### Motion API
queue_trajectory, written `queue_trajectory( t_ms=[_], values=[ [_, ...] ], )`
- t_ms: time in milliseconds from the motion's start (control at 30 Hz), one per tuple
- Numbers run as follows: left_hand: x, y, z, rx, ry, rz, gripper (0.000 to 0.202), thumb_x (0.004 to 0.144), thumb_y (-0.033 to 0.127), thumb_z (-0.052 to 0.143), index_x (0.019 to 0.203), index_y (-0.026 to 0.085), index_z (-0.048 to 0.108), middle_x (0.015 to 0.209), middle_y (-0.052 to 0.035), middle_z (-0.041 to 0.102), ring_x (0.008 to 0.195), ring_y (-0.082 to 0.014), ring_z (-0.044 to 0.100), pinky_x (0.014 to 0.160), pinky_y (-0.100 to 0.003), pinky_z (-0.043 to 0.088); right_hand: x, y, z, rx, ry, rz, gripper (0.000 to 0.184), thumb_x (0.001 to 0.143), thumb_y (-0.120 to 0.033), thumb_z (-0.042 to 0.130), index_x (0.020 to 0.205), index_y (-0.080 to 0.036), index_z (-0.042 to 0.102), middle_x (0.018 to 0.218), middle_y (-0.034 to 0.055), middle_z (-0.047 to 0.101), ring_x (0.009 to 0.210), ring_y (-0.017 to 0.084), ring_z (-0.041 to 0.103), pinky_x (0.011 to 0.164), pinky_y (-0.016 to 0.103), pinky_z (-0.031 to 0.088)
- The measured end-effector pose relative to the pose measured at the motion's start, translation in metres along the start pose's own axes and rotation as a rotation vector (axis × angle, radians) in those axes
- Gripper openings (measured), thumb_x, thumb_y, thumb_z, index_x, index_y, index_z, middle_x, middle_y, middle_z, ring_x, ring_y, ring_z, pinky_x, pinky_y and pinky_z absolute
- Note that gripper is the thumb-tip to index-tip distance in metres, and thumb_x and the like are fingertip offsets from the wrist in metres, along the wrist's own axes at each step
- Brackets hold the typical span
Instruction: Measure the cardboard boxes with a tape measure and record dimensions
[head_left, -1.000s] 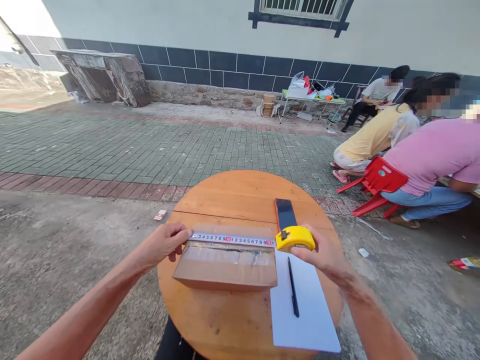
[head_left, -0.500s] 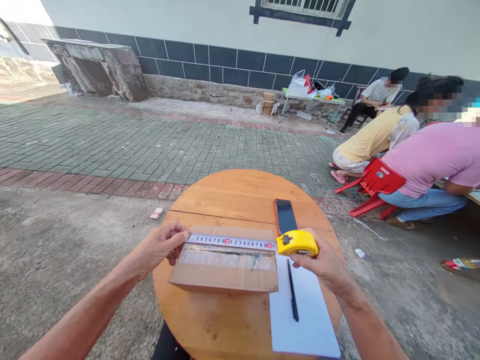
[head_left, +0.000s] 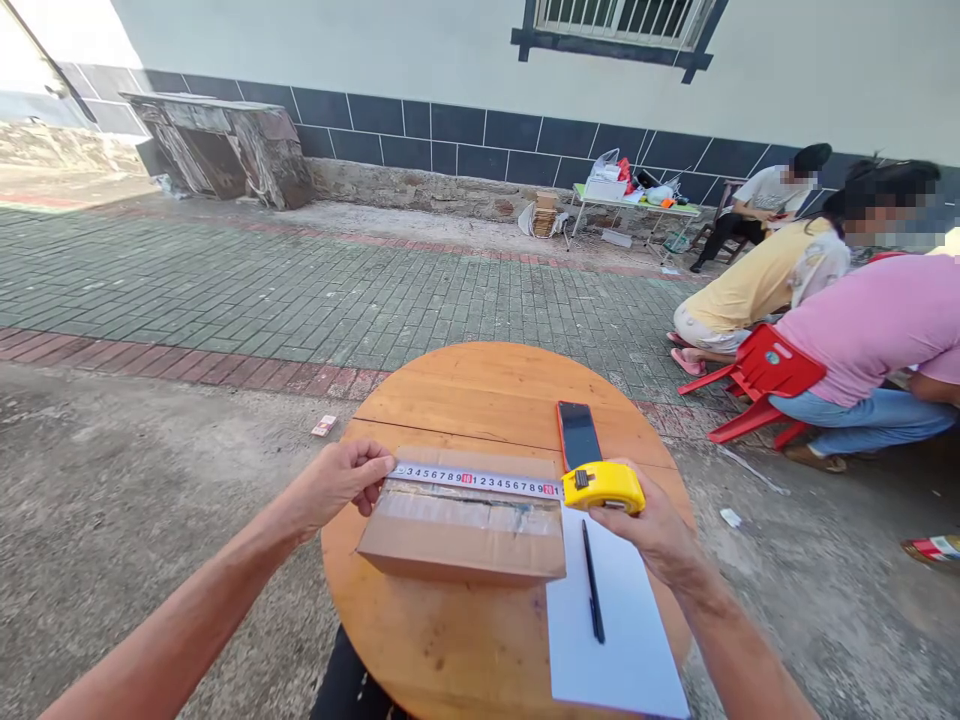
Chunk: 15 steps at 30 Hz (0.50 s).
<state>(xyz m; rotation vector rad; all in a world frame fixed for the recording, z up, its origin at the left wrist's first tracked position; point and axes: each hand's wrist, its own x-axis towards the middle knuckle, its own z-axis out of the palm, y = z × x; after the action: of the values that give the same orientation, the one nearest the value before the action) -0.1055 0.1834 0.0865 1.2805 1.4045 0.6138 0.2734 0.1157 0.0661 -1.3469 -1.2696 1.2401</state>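
Observation:
A taped cardboard box (head_left: 465, 535) lies on a round wooden table (head_left: 480, 395). A white tape blade (head_left: 480, 481) is stretched along the box's top, left to right. My left hand (head_left: 341, 480) pinches the blade's free end at the box's left edge. My right hand (head_left: 649, 525) grips the yellow tape measure case (head_left: 602, 486) at the box's right edge. A black pen (head_left: 592, 580) rests on a white sheet of paper (head_left: 615, 640) just below my right hand.
A dark phone (head_left: 579, 435) in an orange case lies behind the tape measure. Three people sit or crouch at the right by a red plastic chair (head_left: 757, 375). A small green table (head_left: 630, 205) and an old wooden bench (head_left: 225, 150) stand by the far wall.
Only the camera view has shifted slightly; both hands keep the tape stretched across the box as before.

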Motion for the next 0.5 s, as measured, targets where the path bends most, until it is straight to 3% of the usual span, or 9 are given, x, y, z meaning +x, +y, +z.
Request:
queue_trajectory(
  t_ms=[333, 500],
  values=[
    [-0.003, 0.010, -0.014, 0.094, 0.148, 0.173, 0.038, 0.072, 0.055, 0.066, 0.075, 0.018, 0.059, 0.060, 0.0034, 0.053, 0.052, -0.0104, 0.047, 0.049, -0.022, 0.038, -0.008, -0.009, -0.002, -0.190, 0.096, -0.094, 0.047, 0.072, -0.042, 0.080, 0.105, -0.023, 0.053, 0.087, 0.0015, 0.065, 0.074, 0.017, 0.062, 0.062, 0.026, 0.052],
    [-0.019, 0.032, -0.017, 0.071, 0.110, 0.228, 0.036, 0.077, 0.052, 0.066, 0.082, 0.017, 0.061, 0.063, 0.0025, 0.056, 0.054, -0.0110, 0.049, 0.054, -0.024, 0.042, -0.031, -0.030, -0.003, -0.207, 0.152, -0.138, 0.042, 0.071, -0.040, 0.079, 0.102, -0.025, 0.055, 0.091, 0.0023, 0.069, 0.074, 0.018, 0.065, 0.061, 0.025, 0.055]
  ],
)
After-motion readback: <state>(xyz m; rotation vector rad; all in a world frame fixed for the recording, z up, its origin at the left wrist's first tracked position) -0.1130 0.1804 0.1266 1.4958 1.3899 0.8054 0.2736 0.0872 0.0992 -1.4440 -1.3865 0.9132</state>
